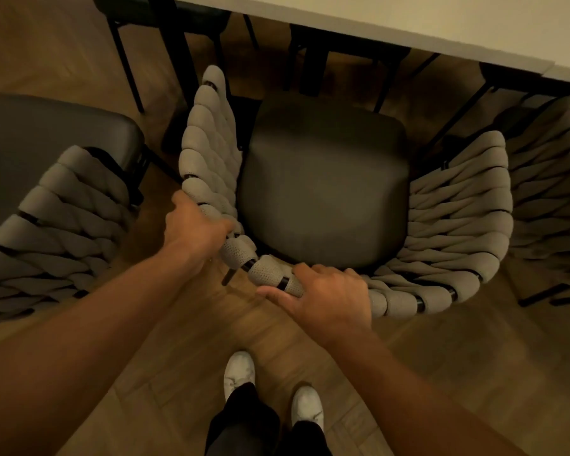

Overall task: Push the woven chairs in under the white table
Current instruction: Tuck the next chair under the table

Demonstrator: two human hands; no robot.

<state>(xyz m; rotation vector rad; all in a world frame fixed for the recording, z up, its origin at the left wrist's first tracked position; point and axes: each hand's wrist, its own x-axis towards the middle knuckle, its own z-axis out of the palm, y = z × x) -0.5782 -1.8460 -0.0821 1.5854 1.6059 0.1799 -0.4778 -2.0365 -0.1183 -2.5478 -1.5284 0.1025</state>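
I see my left grip (pixel 195 225) and right grip (pixel 326 297) both clenched round the back rim of the grey woven-strap chair (pixel 458 209), which faces the white tabletop (pixel 408 18).

Left hand (pixel 191 225): fingertips hidden, curled round the woven rim of the middle chair (pixel 458 225).
Right hand (pixel 326 297): fingertips hidden over the same rim.
Left chair (pixel 63 225): cut off by the left edge.
Right chair (pixel 553 192): cut off by the right edge.
White table (pixel 441 21): only a strip shows, cut by the top and right edges.
Far chairs (pixel 165 14): dark, mostly under the tabletop — shapes unclear.
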